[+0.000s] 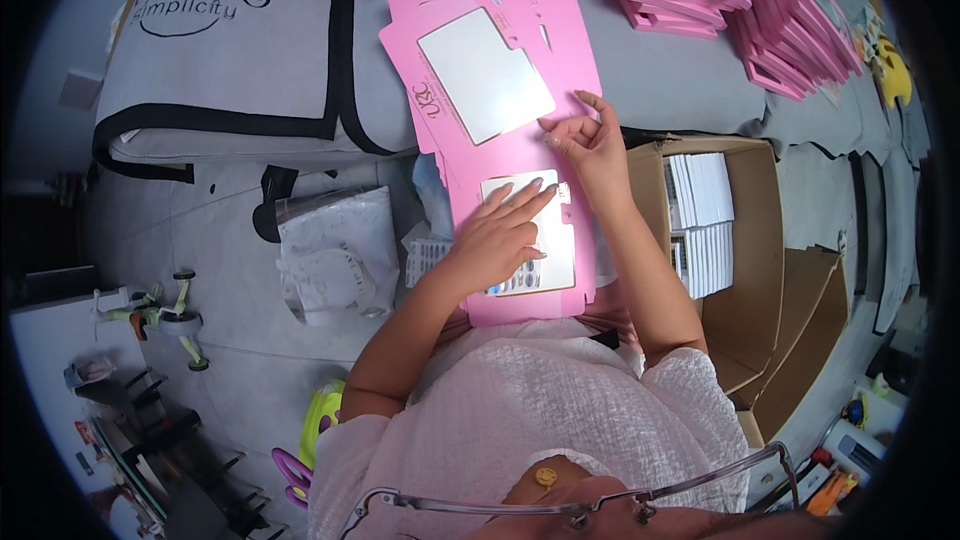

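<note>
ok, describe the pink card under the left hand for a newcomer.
Find the grey sofa across the top, with overlapping pink cards at its middle. Follow them down toward the white shirt: it's the nearest card, set apart by the left hand on its white panel.

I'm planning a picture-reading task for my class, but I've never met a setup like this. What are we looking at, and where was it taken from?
There is no machine here: a person is using bare hands. The single picture comes from a wide fisheye camera worn on the head, looking down, so straight edges bend and picture-left is the person's left.

Pink sheets with white panels overlap from near the body onto a grey padded surface. The left hand rests on the nearer panel. The right hand is by the sheets' right edge; whether it pinches anything small, I can't tell. To the right stands a cardboard box holding white items.
</note>
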`<state>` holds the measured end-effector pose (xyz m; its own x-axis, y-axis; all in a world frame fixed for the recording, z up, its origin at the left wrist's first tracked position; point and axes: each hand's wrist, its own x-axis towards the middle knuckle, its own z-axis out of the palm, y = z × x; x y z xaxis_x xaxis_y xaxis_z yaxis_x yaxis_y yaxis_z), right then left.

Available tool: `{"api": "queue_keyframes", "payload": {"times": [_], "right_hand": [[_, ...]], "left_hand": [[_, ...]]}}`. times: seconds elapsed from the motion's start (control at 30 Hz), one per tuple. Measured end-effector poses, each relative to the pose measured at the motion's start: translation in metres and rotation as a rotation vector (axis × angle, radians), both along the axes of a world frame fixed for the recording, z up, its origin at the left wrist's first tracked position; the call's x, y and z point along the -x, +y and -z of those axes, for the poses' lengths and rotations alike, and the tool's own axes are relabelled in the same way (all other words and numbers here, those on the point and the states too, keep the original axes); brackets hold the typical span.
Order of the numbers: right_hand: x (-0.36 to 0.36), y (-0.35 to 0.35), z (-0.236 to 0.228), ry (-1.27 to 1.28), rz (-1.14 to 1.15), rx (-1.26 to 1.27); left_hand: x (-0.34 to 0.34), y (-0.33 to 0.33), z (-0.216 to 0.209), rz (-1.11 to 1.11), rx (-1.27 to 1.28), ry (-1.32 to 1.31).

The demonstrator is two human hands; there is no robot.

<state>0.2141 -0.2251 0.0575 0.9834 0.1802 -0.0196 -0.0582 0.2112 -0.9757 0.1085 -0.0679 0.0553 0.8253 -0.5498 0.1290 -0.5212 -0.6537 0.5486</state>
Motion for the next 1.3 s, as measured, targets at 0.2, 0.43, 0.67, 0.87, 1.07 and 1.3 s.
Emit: {"api": "queue_keyframes", "payload": {"times": [0.2,0.43,0.67,0.87,1.07,1.3], "right_hand": [[0.012,-0.031,-0.009,0.062,0.173,0.122],[0.027,-0.042,0.007,0.092,0.183,0.272],[0.028,-0.031,0.015,-0.039,0.230,0.485],[0.033,-0.022,0.009,-0.076,0.284,0.553],[0.039,-0.018,0.015,-0.241,0.334,0.677],[0.015,-0.015,0.019,-0.285,0.413,0.889]], "left_hand": [[-0.003,0.000,-0.012,-0.089,0.090,0.006],[-0.011,0.001,-0.008,-0.082,0.022,-0.018],[-0.011,0.002,-0.006,-0.079,0.028,-0.002],[-0.012,0.003,-0.005,-0.079,0.033,0.008],[-0.012,0.004,-0.004,-0.076,0.045,0.007],[-0.014,0.005,-0.004,-0.041,0.071,0.046]]}}
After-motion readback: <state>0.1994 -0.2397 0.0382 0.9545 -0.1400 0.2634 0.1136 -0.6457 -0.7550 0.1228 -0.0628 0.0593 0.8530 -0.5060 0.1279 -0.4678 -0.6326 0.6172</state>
